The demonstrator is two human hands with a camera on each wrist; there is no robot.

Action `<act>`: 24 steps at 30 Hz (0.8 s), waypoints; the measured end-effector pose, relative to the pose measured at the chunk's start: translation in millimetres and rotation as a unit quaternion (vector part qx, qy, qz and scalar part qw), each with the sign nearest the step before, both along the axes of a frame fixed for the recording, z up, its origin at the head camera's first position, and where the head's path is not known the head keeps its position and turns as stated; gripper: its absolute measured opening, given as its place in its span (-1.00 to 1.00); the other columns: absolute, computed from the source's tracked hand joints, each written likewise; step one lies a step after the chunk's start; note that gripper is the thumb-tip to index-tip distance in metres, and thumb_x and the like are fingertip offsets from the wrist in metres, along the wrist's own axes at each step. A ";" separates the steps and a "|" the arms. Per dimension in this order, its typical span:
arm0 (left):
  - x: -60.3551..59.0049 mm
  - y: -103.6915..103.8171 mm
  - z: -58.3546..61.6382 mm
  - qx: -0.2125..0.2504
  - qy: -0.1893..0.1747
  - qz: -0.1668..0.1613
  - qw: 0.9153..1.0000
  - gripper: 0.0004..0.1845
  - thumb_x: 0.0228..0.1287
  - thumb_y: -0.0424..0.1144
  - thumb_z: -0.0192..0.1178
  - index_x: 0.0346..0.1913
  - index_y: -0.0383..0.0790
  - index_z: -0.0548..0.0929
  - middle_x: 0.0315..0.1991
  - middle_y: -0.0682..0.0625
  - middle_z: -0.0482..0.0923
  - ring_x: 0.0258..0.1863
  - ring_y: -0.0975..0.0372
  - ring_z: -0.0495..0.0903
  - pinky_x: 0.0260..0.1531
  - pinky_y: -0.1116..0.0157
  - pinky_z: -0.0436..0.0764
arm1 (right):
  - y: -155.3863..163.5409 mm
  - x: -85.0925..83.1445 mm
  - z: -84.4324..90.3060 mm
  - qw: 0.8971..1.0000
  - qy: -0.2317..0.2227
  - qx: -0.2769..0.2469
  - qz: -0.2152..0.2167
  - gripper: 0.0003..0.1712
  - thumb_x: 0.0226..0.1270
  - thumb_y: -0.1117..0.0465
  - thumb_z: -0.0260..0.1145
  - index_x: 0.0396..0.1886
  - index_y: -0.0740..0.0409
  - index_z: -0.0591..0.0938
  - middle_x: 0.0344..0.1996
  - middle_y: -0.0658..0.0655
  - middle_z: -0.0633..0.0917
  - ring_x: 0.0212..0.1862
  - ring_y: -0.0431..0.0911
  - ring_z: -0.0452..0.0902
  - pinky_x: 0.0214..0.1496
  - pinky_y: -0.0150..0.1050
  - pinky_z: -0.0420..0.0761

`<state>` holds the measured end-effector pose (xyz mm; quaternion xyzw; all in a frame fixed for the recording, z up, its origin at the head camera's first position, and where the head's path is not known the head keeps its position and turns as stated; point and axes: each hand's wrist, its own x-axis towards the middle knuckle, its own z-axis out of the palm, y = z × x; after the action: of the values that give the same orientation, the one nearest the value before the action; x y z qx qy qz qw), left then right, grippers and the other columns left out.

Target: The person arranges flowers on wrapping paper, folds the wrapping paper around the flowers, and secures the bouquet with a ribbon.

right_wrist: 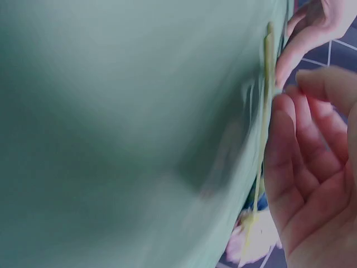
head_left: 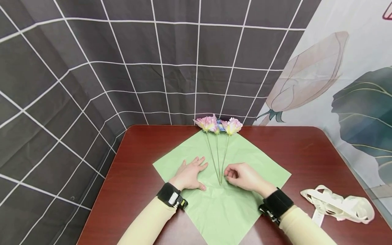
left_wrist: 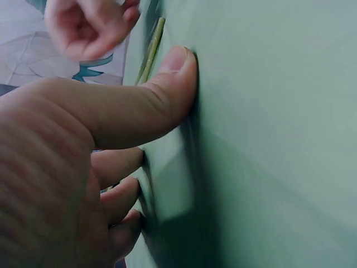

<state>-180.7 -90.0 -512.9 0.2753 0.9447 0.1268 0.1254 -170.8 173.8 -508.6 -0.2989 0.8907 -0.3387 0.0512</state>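
Observation:
A square sheet of green wrapping paper [head_left: 222, 214] lies cornerwise on the table. Three artificial flowers rest on it: a pink one [head_left: 207, 123] at left, a blue one [head_left: 219, 128] in the middle and a pink-and-yellow one [head_left: 233, 126] at right. Their thin green stems [head_left: 217, 160] draw together toward the sheet's middle. Fingers spread, my left hand [head_left: 190, 174] rests on the paper left of the stems. Just right of the stem ends is my right hand [head_left: 245, 176], its fingers loosely curled. In the right wrist view nothing shows between its thumb and fingers [right_wrist: 304, 125].
On the reddish-brown table [head_left: 134, 163], a bundle of cream ribbon [head_left: 340, 204] with a white tag lies to the right. A dark gridded cloth [head_left: 180, 78] hangs behind and at left, and a floral cloth [head_left: 318, 102] at right. The blooms reach the table's back edge.

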 end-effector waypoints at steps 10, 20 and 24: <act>4.0 -2.2 6.9 0.036 0.038 -0.024 0.998 -0.06 -0.20 0.20 0.47 0.37 0.14 0.36 0.49 -0.01 0.02 0.48 0.10 -0.02 0.27 -0.29 0.00 | 51.2 40.5 6.2 0.992 0.034 0.080 0.089 -0.65 -0.18 -0.01 0.58 -0.36 -0.26 0.62 -0.42 -0.30 0.60 -0.35 -0.33 0.50 -0.26 -0.44 0.48; 43.4 -29.7 25.2 0.119 0.067 -0.239 0.961 -0.26 -0.05 0.19 0.40 0.26 0.09 0.50 0.36 0.06 0.31 0.32 0.26 0.31 0.24 0.23 0.34 | 64.2 77.0 15.1 0.979 0.063 0.107 0.159 -0.53 -0.32 0.07 0.59 -0.33 -0.35 0.59 -0.32 -0.40 0.54 -0.23 -0.42 0.44 -0.14 -0.58 0.36; 54.7 -34.9 21.2 0.122 0.053 -0.258 0.957 -0.30 -0.14 0.24 0.42 0.16 0.15 0.57 0.40 0.08 0.25 0.40 0.21 0.20 0.31 0.15 0.25 | 64.6 79.7 12.5 0.978 0.056 0.116 0.166 -0.50 -0.40 -0.03 0.62 -0.34 -0.36 0.59 -0.33 -0.39 0.53 -0.23 -0.42 0.43 -0.17 -0.53 0.40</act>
<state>-126.0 -124.9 -491.7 0.5292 0.8242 0.1893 0.0690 -91.1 238.4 -496.2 -0.4535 0.8632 -0.2025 0.0908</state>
